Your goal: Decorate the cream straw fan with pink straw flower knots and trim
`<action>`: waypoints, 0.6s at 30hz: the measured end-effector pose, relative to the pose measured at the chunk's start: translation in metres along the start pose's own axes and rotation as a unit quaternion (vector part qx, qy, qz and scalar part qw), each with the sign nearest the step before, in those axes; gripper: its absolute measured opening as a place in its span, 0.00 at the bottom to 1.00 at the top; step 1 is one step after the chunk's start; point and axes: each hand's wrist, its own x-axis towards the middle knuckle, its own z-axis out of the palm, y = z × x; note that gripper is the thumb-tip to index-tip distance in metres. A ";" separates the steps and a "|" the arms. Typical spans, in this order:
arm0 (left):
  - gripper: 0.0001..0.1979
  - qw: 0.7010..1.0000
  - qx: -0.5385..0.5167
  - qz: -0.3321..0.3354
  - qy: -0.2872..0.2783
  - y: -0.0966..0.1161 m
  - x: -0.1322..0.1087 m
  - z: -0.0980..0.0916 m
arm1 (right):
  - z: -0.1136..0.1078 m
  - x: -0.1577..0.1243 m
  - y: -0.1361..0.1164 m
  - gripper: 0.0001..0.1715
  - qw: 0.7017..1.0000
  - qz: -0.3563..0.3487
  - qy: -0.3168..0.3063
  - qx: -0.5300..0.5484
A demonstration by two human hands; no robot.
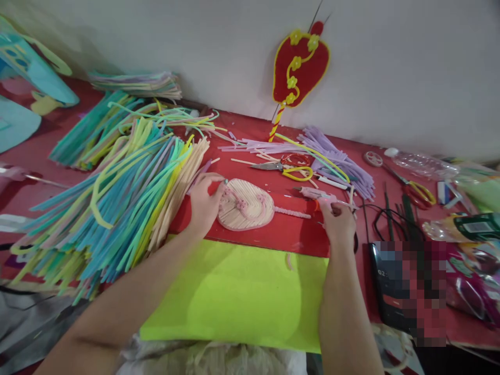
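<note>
A pale fan [247, 207], built from cream and pink pipe cleaners with a pink twisted handle, lies flat on the red tabletop. My left hand [205, 202] is at its left edge, fingers curled and fingertips on the rim. Closed around a pink hot glue gun [312, 194] is my right hand [339, 221]; the gun's nozzle points left, just above the fan's handle. Part of the gun is hidden by my fingers. A bright yellow-green sheet [238, 294] spreads in front of the fan, with a small pale scrap on it.
Many coloured pipe cleaners [128, 198] are heaped at left, lilac ones [336, 156] at the back. Scissors [287, 167] lie behind the fan. A red fan with yellow flowers [300, 70] stands against the wall. At right are more scissors [420, 192], a phone [385, 286] and a plastic bottle [422, 164].
</note>
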 end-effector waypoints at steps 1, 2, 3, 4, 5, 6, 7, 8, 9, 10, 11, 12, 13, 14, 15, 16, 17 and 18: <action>0.05 1.000 0.001 -0.016 0.011 -0.003 0.002 0.000 | 0.001 0.000 0.001 0.32 0.998 0.039 0.024 -0.036; 0.05 1.000 0.002 -0.023 0.019 -0.006 0.003 0.000 | 0.003 0.000 0.001 0.32 0.994 0.069 0.044 -0.066; 0.06 0.999 0.004 -0.024 0.022 -0.008 0.003 0.000 | 0.004 0.000 -0.001 0.33 0.992 0.082 0.046 -0.086; 0.07 1.000 0.005 -0.016 0.019 -0.009 0.002 0.000 | 0.004 -0.001 -0.003 0.32 0.992 0.077 0.043 -0.092; 0.07 1.000 0.007 0.001 0.011 -0.008 0.001 0.001 | 0.004 -0.001 -0.006 0.31 0.992 0.067 0.049 -0.095; 0.08 1.000 0.011 0.029 -0.004 -0.006 -0.001 0.002 | 0.002 -0.002 -0.009 0.31 0.991 0.055 0.067 -0.099; 0.08 0.997 0.017 0.068 -0.025 -0.003 -0.004 0.003 | 0.001 -0.003 -0.013 0.30 0.990 0.042 0.090 -0.103; 0.08 0.992 0.025 0.115 -0.052 0.000 -0.007 0.004 | -0.002 -0.005 -0.017 0.30 0.988 0.029 0.114 -0.104; 0.08 0.981 0.036 0.171 -0.081 0.004 -0.010 0.006 | -0.004 -0.006 -0.022 0.30 0.985 0.017 0.139 -0.102; 0.08 0.967 0.050 0.222 -0.113 0.008 -0.014 0.008 | -0.006 -0.008 -0.027 0.30 0.984 0.008 0.152 -0.095; 0.07 0.952 0.066 0.265 -0.137 0.012 -0.017 0.009 | -0.008 -0.010 -0.033 0.30 0.985 0.003 0.151 -0.085; 0.06 0.939 0.085 0.295 -0.154 0.015 -0.021 0.010 | -0.009 -0.013 -0.038 0.30 0.987 0.001 0.140 -0.075; 0.06 0.931 0.106 0.310 -0.164 0.018 -0.024 0.012 | -0.009 -0.015 -0.044 0.31 0.991 0.000 0.117 -0.065; 0.06 0.923 0.126 0.319 -0.173 0.021 -0.027 0.012 | -0.008 -0.018 -0.049 0.31 0.995 -0.004 0.086 -0.058; 0.06 0.918 0.148 0.318 -0.184 0.023 -0.029 0.013 | -0.006 -0.021 -0.053 0.31 0.997 -0.013 0.062 -0.054; 0.05 0.917 0.167 0.308 -0.191 0.025 -0.032 0.014 | -0.003 -0.024 -0.056 0.31 0.998 -0.020 0.043 -0.050; 0.05 0.916 0.186 0.295 -0.198 0.026 -0.033 0.015 | -0.001 -0.026 -0.058 0.31 0.998 -0.025 0.019 -0.048; 0.05 0.916 0.201 0.281 -0.204 0.027 -0.035 0.017 | 0.001 -0.029 -0.058 0.32 0.999 -0.022 -0.004 -0.049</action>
